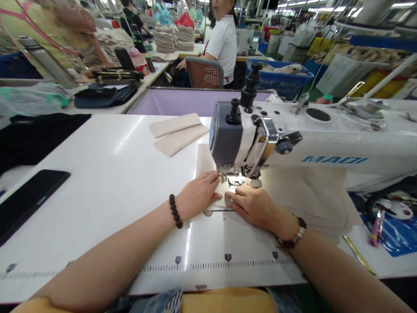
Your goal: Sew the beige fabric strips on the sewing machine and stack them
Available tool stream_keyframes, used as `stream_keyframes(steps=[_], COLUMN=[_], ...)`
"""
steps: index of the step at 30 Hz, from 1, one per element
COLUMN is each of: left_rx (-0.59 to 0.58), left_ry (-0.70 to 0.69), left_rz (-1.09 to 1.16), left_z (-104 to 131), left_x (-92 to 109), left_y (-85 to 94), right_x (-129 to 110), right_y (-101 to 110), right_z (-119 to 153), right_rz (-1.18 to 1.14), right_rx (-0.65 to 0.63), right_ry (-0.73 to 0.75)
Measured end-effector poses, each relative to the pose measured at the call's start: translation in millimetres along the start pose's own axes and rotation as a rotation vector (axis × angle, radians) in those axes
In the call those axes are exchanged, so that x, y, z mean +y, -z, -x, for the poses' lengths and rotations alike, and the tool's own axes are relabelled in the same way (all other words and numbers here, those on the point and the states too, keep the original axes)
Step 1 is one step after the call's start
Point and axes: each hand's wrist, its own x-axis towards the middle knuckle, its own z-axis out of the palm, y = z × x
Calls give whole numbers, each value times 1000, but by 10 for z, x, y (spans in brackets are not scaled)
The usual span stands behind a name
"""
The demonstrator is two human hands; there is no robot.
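Observation:
Beige fabric (204,159) lies under the needle area of a white and grey sewing machine (325,139). My left hand (199,194) rests flat on the fabric's left side, its fingertips beside the presser foot (236,181). On the right of the foot, my right hand (252,204) presses down on the same fabric with fingers laid out and slightly bent. The machine's lamp lights the cloth between the two hands. Part of the fabric is hidden behind the machine head and beneath my fingers.
Two folded beige strips (177,131) lie behind the left hand. Stacked beige panels (306,200) sit under the machine arm. A black phone (32,200) is at the left, yellow-handled tweezers (358,254) at the right. A person in white (221,45) works beyond the table.

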Motion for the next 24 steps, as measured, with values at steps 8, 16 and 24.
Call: stream_keyframes(steps=[8,16,24], left_rx=[38,53,67], left_ry=[-7,-10,-30], left_rz=[-13,-37,-60], left_z=[-2,-10,-22], left_x=[-19,-52,-62], left_y=[-31,-57,-68], right_x=[-5,-11,0], right_y=[-11,-33,-51], right_z=[2,-9,-13], right_rz=[13,51,67], right_rx=[21,63,43], right_ry=[-23,-16,-23])
